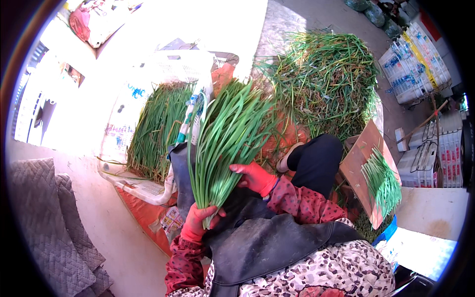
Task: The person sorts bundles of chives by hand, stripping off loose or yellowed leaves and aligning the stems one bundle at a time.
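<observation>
A bunch of long, flat green garlic chives (232,133) fans upward over my lap. My left hand (199,222), in an orange-red glove, is closed round the pale stem ends at the bottom. Beside the right edge of the bunch is my right hand (255,179), gloved the same way. Its thumb sticks out toward the leaves and its other fingers are partly bent, with no grip on the bunch visible. A dark apron (267,240) covers my lap under both hands.
Left of the bunch, a white plastic crate (161,198) holds more chives. A large loose heap of chives and dry leaves (326,79) lies ahead right. Trimmed chives (381,183) rest on a slanted wooden board (371,143) at right. White crates (415,64) stand behind.
</observation>
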A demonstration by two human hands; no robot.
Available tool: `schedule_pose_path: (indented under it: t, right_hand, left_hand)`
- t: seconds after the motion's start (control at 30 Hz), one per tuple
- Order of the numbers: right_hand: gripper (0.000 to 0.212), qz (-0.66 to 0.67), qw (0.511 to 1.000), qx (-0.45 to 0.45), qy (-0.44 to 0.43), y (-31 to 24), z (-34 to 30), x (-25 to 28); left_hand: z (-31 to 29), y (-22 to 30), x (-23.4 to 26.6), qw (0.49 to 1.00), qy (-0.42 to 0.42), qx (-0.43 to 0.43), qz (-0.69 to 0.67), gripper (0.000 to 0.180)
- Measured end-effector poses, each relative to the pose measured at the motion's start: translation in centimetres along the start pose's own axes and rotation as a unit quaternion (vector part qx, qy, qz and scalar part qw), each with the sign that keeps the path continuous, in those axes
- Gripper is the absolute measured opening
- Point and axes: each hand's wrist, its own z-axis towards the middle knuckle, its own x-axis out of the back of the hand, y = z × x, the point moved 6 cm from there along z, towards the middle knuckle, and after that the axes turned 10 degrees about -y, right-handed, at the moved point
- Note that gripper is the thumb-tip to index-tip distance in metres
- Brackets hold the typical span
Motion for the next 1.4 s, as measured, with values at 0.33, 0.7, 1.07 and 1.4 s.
schedule_pose_path:
  t: [0.33,0.7,1.07,1.4]
  right_hand:
    - [0.047,-0.348,0.837,0.099,0.410,-10.3,-8.0,17.0]
    - [0.021,-0.358,0.851,0.328,0.203,-15.2,-6.0,-4.7]
    - [0.032,-0.416,0.884,-0.042,0.211,-11.5,0.8,0.7]
    - [0.027,-0.352,0.892,0.277,0.056,-17.1,-5.3,-7.9]
  left_hand:
    - [-3.7,-2.1,1.2,0.994,0.081,-0.028,-0.064,0.025]
    - [-3.6,-2.1,0.6,0.984,0.180,-0.009,-0.003,0.021]
    - [-3.1,-2.2,0.0,0.980,0.195,-0.007,0.040,0.024]
    - [0.8,1.6,-0.9,0.975,0.210,-0.050,0.058,0.020]
